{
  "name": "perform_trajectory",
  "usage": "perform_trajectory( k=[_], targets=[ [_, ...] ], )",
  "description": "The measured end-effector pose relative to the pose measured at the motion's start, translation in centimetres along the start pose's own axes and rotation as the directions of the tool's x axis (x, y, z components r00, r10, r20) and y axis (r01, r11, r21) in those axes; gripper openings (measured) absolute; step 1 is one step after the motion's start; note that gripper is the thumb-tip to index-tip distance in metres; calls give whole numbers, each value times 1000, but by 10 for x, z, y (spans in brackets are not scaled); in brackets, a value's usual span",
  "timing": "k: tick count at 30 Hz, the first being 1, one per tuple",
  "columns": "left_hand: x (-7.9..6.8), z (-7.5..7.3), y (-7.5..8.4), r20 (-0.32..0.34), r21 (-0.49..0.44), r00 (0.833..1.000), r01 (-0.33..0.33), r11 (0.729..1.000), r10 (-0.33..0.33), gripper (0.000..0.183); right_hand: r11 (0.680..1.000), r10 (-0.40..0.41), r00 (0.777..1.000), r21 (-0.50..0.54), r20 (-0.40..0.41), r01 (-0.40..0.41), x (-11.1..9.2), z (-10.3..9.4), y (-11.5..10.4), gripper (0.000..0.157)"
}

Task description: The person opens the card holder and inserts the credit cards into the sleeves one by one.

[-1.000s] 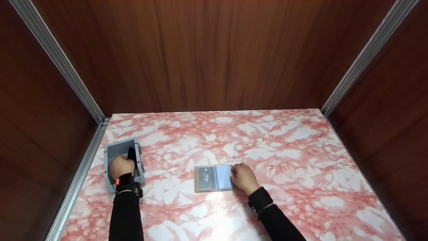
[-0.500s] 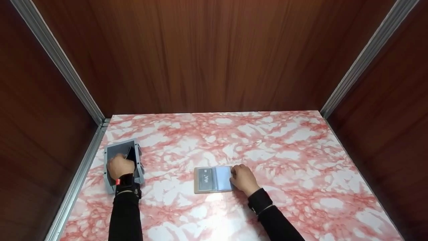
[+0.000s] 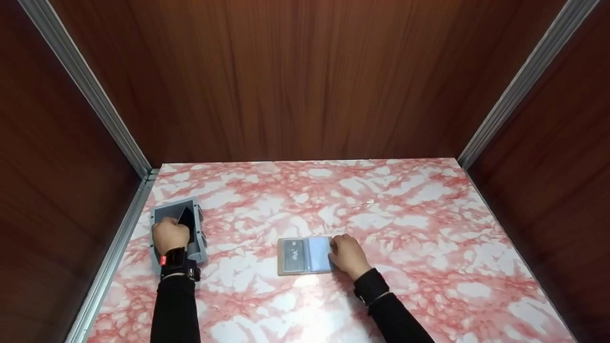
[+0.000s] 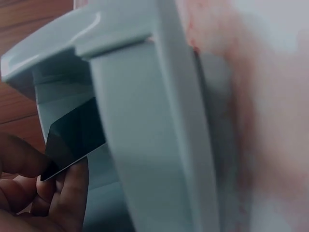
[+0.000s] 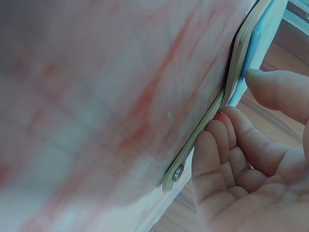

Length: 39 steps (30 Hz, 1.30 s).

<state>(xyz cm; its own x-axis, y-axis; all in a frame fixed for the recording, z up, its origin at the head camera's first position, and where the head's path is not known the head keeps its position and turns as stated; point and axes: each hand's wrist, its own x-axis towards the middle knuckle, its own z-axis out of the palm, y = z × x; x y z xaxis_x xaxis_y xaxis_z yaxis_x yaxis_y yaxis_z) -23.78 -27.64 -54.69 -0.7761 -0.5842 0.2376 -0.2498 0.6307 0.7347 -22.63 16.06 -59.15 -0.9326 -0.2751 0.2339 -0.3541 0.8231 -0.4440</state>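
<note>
In the head view my left hand [image 3: 170,236] is inside a small grey plastic bin [image 3: 199,233] at the left. Its thumb and fingers pinch a thin dark card [image 4: 77,128], which stands tilted against the bin's inner side in the left wrist view. My right hand [image 3: 349,255] holds the right edge of an opened card holder [image 3: 318,255] with clear sleeves. A grey card [image 3: 294,257] lettered "Vip" shows in its left sleeve. From the right wrist, my thumb [image 5: 277,89] rests on the bluish sleeve, and the curled fingers meet the tan cover's edge.
Red-and-white marbled tabletop [image 3: 381,205] surrounds the bin and holder. Dark wood panels [image 3: 295,85] rise at the back and sides, with metal rails [image 3: 112,119] in the corners. A tan strap with a metal snap [image 5: 178,172] sticks out from the holder.
My left hand has shifted slightly left inside the bin, and the dark card's top edge has tilted and shows more. My right hand and the card holder stay in place.
</note>
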Motion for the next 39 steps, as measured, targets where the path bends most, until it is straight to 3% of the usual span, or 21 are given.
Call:
perform_trajectory(
  k=[14, 22, 39],
  targets=[
    [6, -14, 17, -135, -90, 991, -26, 996, 13, 24, 1000, -6, 1000, 10, 5, 6, 0, 0, 1, 18],
    [9, -23, 30, -209, -126, 977, -63, 990, 36, 25, 1000, -9, 1000, 13, -1, 9, -1, 0, 1, 18],
    [3, -20, 49, -218, -194, 975, -93, 977, 49, 22, 1000, 24, 999, 13, 26, -24, 0, -1, 0, 18]
  ],
)
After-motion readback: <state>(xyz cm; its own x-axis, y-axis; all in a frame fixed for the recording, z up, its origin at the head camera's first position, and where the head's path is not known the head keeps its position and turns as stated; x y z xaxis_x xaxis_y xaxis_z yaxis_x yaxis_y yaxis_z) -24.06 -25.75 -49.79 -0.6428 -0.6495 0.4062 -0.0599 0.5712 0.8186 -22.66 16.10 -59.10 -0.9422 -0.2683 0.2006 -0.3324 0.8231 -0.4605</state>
